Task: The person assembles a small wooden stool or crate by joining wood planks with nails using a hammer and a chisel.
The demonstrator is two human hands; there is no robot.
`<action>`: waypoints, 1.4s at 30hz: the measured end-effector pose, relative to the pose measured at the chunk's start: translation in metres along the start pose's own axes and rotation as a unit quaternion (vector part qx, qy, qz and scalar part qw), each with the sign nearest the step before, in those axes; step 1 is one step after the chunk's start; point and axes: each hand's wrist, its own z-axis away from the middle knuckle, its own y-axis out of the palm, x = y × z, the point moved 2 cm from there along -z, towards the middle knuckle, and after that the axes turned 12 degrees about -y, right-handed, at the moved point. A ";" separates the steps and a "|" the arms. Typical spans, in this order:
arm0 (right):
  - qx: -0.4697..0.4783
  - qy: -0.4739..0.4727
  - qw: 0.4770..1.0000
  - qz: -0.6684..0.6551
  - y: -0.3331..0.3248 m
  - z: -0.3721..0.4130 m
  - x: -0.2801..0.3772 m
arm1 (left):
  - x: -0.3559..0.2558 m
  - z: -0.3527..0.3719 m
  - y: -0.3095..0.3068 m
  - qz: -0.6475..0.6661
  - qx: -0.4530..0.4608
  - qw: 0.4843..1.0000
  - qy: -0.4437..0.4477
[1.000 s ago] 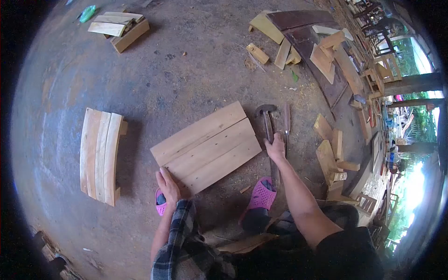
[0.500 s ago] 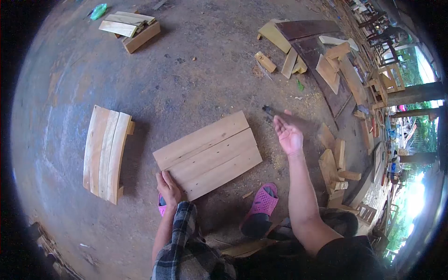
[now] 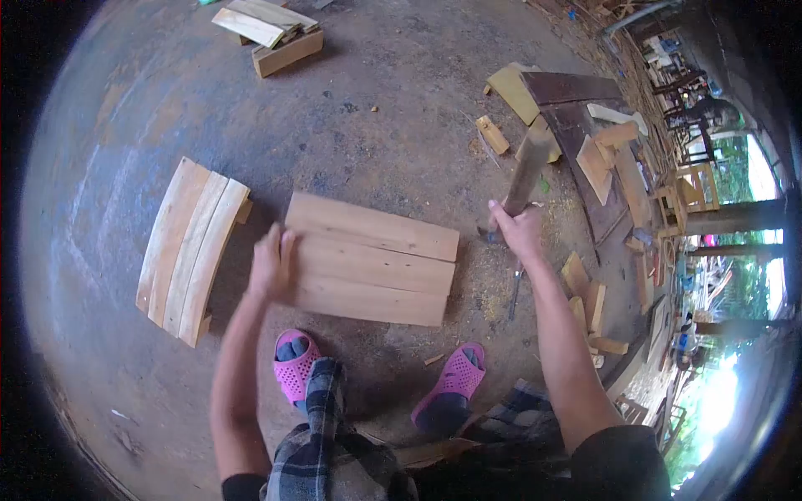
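Observation:
My left hand point(image 3: 273, 260) is closed on the left end of a wooden panel point(image 3: 372, 263) made of several planks. Slight motion blur softens both the hand and that end. My right hand point(image 3: 520, 230), to the right of the panel, is wrapped round what looks like a hammer. The blurred wooden handle point(image 3: 526, 177) points up and away, with a dark metal end point(image 3: 489, 235) by the fingers. A thin dark tool point(image 3: 515, 294), whose kind I cannot make out, lies on the floor below that hand.
A curved slatted wooden piece point(image 3: 190, 250) stands at left. Stacked offcuts point(image 3: 288, 54) are at the top. Dark boards point(image 3: 576, 88) and loose wood pieces point(image 3: 595, 309) lie to the right. My feet in pink sandals point(image 3: 296, 367) are just below the panel, on the concrete floor.
The panel has turned clockwise, and my left hand has moved up with its left end. My right hand has gone from open fingers to a closed grip, and the handle has swung upward.

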 end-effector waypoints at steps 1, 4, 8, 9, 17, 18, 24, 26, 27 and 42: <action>0.007 -0.001 1.000 0.003 0.000 0.005 0.016 | -0.005 -0.020 -0.007 -0.040 0.004 0.999 0.027; 0.085 0.017 0.996 -0.022 0.013 0.016 0.061 | -0.019 -0.059 -0.018 -0.169 0.005 0.985 0.021; 0.079 -0.019 0.994 -0.067 0.040 0.029 0.079 | -0.071 -0.020 0.006 -0.212 -0.158 0.963 0.052; 0.082 -0.019 0.994 -0.070 0.045 0.030 0.082 | -0.067 0.003 0.029 -0.237 -0.132 0.961 0.047; 0.126 -0.084 0.986 -0.076 0.074 0.034 0.117 | -0.069 0.072 0.061 -0.246 -0.050 0.968 0.021; 0.129 -0.086 0.985 -0.078 0.082 0.035 0.115 | -0.067 0.072 0.061 -0.244 -0.060 0.967 0.042; 0.152 -0.185 0.970 0.040 0.146 0.031 0.115 | -0.066 0.073 0.060 -0.236 -0.057 0.969 0.054; 0.154 -0.112 0.982 0.017 0.125 0.022 0.142 | -0.062 0.072 0.060 -0.241 -0.056 0.968 0.048; 0.151 -0.037 0.988 0.002 0.114 0.017 0.145 | -0.061 0.072 0.060 -0.240 -0.054 0.968 0.046; 0.154 -0.180 0.971 -0.014 0.121 0.031 0.136 | -0.053 0.064 0.053 -0.206 -0.045 0.969 0.128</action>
